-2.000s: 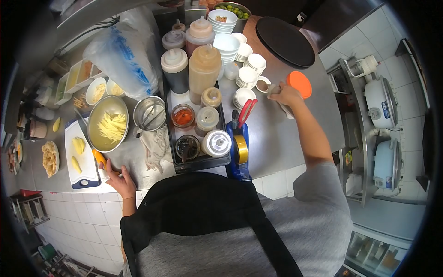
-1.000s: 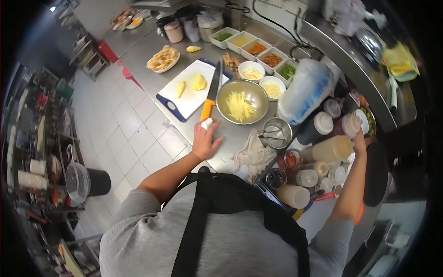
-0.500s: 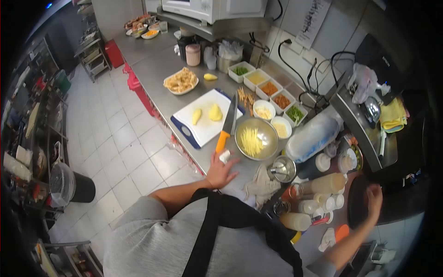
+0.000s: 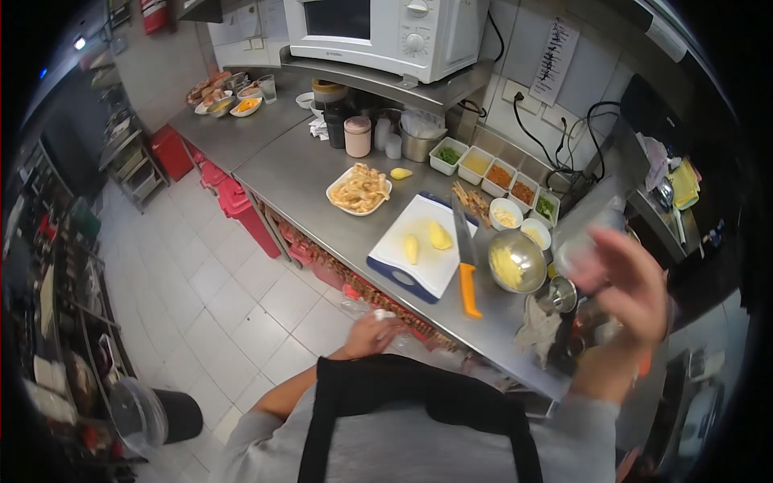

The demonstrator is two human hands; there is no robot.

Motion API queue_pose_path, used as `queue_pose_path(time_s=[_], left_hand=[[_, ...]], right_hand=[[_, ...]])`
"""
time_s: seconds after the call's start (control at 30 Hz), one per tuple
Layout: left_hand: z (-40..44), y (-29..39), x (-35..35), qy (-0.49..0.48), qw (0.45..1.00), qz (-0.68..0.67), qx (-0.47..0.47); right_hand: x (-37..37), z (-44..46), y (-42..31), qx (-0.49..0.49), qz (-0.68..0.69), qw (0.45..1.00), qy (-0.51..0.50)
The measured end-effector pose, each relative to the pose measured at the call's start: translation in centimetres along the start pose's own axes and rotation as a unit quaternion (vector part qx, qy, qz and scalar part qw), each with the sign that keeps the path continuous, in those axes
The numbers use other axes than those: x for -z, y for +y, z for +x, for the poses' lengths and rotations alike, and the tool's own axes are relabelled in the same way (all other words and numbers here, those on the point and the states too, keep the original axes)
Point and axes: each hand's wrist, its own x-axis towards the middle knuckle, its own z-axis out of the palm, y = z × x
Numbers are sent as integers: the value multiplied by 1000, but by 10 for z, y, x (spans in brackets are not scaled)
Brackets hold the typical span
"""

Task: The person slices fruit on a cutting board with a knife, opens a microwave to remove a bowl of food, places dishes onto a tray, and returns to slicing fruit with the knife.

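Closest to me, past the black apron, the person's left hand is loosely curled just off the worktop's near edge; something small and white shows at its fingers, whether gripped or wrapped on I can't tell. The right hand is raised, blurred, fingers parted and apparently holding nothing, hiding part of a clear plastic bag and the clutter behind.

Under it lies a crumpled beige cloth. On the worktop, an orange-handled knife lies with its blade over the right edge of a white, blue-ended cutting board holding two yellow pieces. Right of the knife sits a steel bowl of pale yellow strips.

Beyond, white rectangular tubs line the back edge. A white microwave carries a brand too small to read; a wall sheet's dark writing is illegible.
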Motion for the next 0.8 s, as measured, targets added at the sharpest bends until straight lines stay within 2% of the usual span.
queue_pose_path(time_s=[0.03, 0.07, 0.1, 0.13, 0.17, 0.2, 0.27, 0.3, 0.37, 0.53, 0.7, 0.8], left_hand=[[-14, -10, 31, 8, 999, 38, 19], [-29, -20, 58, 34, 997, 55, 47], [-42, -27, 83, 61, 993, 74, 74], [-50, -29, 109, 86, 987, 100, 89], [-57, -27, 134, 111, 980, 127, 105], [-64, -27, 156, 130, 973, 142, 125], [-72, -27, 197, 172, 956, 172, 165], [-73, -26, 216, 195, 945, 186, 184], [-72, -31, 251, 247, 924, 207, 206], [-59, -81, 307, 361, 890, 185, 207], [11, -140, 332, 388, 906, 105, 134], [63, -168, 340, 352, 930, 58, 93]], right_hand=[[-38, 45, 3, -19, -7, 999, -28], [-65, 93, 25, 31, 4, 997, -67], [-84, 140, 50, 56, -53, 995, -65], [-103, 190, 76, 41, -78, 996, -7], [-114, 243, 112, 51, -146, 983, 103], [-124, 286, 125, 55, -296, 934, 194], [-127, 351, 163, 51, -417, 839, 345], [-128, 369, 167, -11, -404, 842, 357], [-123, 397, 171, -129, -374, 839, 373], [-122, 404, 154, -152, -410, 805, 401], [-129, 412, 155, -168, -429, 767, 446], [-132, 414, 159, -169, -425, 758, 465]])
